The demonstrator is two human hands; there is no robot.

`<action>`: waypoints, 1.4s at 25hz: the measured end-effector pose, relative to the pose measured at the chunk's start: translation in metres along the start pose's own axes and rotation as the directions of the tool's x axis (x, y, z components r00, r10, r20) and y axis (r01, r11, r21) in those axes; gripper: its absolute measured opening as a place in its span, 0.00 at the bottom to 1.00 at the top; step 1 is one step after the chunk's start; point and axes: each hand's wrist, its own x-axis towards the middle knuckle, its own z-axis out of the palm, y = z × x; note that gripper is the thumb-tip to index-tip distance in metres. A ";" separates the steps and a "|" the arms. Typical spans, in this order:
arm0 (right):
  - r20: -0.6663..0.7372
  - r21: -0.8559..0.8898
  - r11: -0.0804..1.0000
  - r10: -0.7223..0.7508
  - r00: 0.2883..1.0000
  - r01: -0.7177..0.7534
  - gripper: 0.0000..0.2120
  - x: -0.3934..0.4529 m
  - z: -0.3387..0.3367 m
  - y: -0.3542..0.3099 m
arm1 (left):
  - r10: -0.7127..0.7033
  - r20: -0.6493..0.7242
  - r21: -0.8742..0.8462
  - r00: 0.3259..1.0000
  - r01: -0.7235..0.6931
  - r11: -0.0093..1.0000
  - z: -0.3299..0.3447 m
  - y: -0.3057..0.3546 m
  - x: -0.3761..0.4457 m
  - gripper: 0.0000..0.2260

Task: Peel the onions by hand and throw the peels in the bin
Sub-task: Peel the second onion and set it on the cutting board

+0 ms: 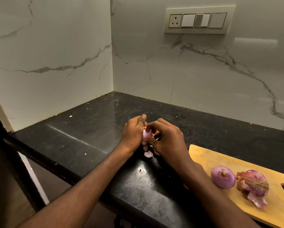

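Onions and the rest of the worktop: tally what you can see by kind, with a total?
Purple onions: 3, namely one in the hands, a smooth peeled one and one with loose skin on the board
Wooden chopping board: 1
Loose pale peel pieces under the hands: count unclear
Total: 4, peel aside

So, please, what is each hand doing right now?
Left hand: grips the onion above the counter.
Right hand: fingers curled on the same onion, pinching at its peel.
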 end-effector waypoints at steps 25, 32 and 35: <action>0.140 0.142 0.988 -0.083 0.987 0.063 0.20 0.004 -0.012 0.003 | -0.114 0.242 -0.424 0.964 0.211 0.881 -0.005 0.010 -0.003 0.17; 0.073 0.148 0.986 -0.090 0.993 0.078 0.16 0.004 -0.004 -0.002 | -0.119 0.231 -0.448 0.966 0.214 0.868 -0.007 0.001 0.001 0.25; 0.022 0.187 0.981 -0.067 0.998 0.061 0.12 0.003 -0.003 -0.002 | -0.144 0.160 -0.465 0.976 0.204 0.861 -0.006 0.006 0.001 0.23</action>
